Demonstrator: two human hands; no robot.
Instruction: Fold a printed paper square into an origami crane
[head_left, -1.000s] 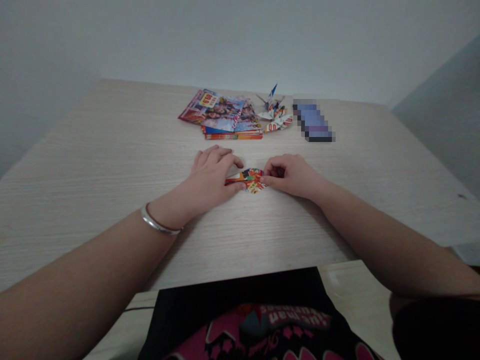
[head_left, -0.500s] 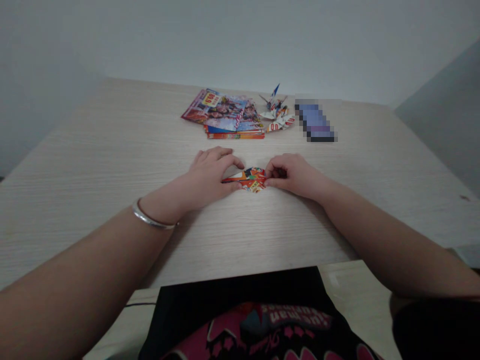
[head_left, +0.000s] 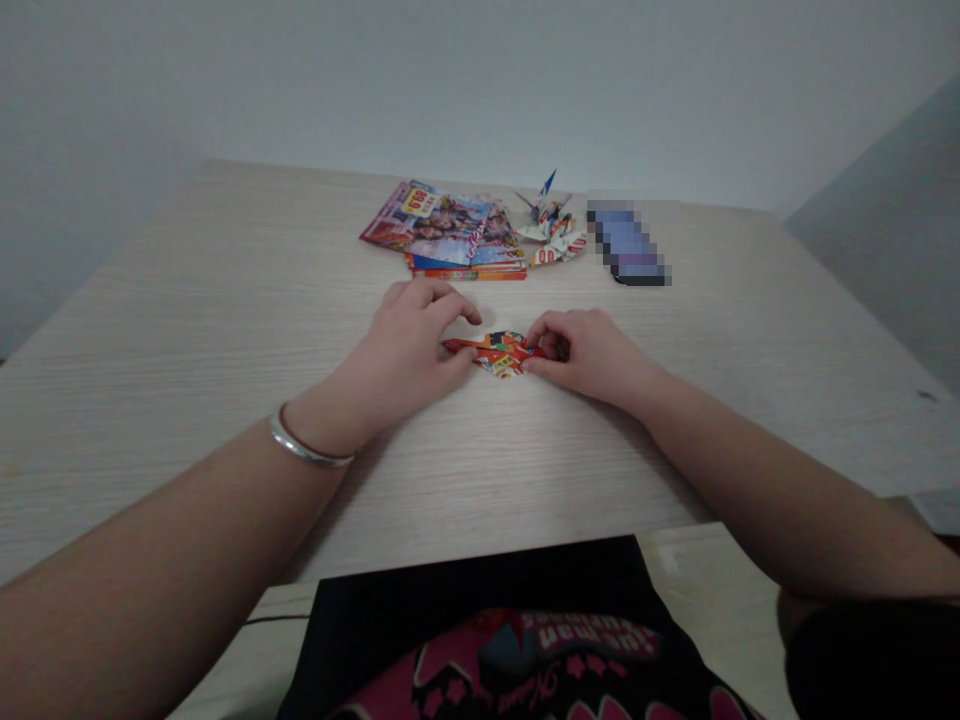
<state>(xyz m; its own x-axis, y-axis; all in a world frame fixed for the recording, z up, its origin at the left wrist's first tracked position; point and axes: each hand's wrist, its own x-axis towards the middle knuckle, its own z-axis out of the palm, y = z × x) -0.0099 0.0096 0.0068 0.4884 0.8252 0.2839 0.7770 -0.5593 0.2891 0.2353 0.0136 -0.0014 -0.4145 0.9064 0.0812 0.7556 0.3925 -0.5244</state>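
Observation:
On the table lies a small piece of folded paper [head_left: 504,357], mostly red and orange with printed patterns, pointed at its left end and wider in the middle. My right hand [head_left: 581,355] pinches its right end between thumb and curled fingers. At the left end is my left hand [head_left: 412,345], its thumb touching the paper and its index finger lifted clear of it, the fingers apart. A silver bangle [head_left: 307,448] circles my left wrist.
A stack of colourful printed leaflets [head_left: 450,225] lies at the back of the table [head_left: 187,300]. Beside it stand folded paper cranes [head_left: 553,235], and right of them a blurred-out phone [head_left: 628,245]. A wall rises behind the table.
My left hand has moved slightly up and left, its index finger lifting off the paper. A red strip of the paper now shows at my right fingers, which keep their pinch.

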